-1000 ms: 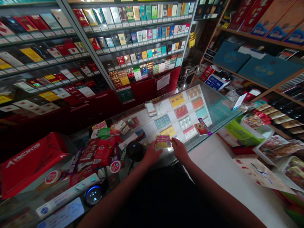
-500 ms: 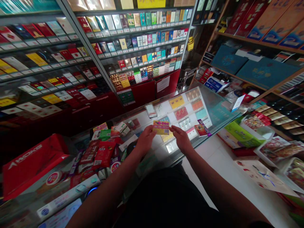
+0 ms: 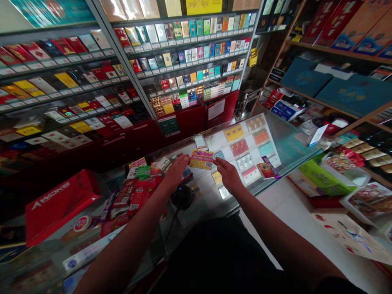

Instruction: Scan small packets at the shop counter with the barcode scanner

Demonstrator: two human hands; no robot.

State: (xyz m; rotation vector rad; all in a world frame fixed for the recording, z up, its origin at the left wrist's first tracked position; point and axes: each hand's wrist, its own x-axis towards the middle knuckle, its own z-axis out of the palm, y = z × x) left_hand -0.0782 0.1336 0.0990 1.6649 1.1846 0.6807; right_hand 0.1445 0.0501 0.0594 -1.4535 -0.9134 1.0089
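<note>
A small yellow and pink printed packet [image 3: 202, 159] is at the middle of the glass counter, between my two hands. My left hand [image 3: 177, 171] is at its left edge with the fingers stretched out flat. At the packet's right edge is my right hand [image 3: 227, 172], fingers straight and pointing towards it. Whether the fingertips still touch the packet I cannot tell. A black rounded device with a cable [image 3: 182, 197] stands below my left hand. Behind the packet lies a whitish item [image 3: 200, 142], partly blurred out.
Flat packs show under the glass counter [image 3: 284, 136]. A red box [image 3: 61, 206] and a pile of red packets [image 3: 142, 196] lie left. A small red box [image 3: 266, 170] and purple wrapper [image 3: 272, 167] lie right. Shelves of small packs [image 3: 183, 57] stand behind.
My fingers have straightened and flattened beside the packet, which was gripped between both hands before. The view has shifted left, and the black device has come into fuller view.
</note>
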